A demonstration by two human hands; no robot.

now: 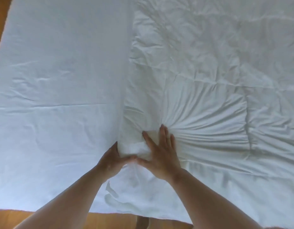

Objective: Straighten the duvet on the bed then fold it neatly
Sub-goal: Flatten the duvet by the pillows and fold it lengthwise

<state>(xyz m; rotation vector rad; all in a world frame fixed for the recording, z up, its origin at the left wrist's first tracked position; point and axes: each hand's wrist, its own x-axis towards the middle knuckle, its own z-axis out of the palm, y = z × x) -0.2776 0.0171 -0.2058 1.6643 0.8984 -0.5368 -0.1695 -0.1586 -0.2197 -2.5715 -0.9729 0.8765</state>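
A white quilted duvet point(209, 71) covers the right half of the bed, its left edge a thick fold running from top centre down toward me. My left hand point(112, 160) grips the near corner of that folded edge, fingers curled around the fabric. My right hand point(161, 154) lies flat on the duvet just right of the corner, fingers spread, pressing down. Creases fan out to the right from under its fingertips.
The bare white bed sheet point(57, 96) fills the left half, lightly wrinkled. Wooden floor point(1, 27) shows along the far left edge and below the bed's near edge at the bottom.
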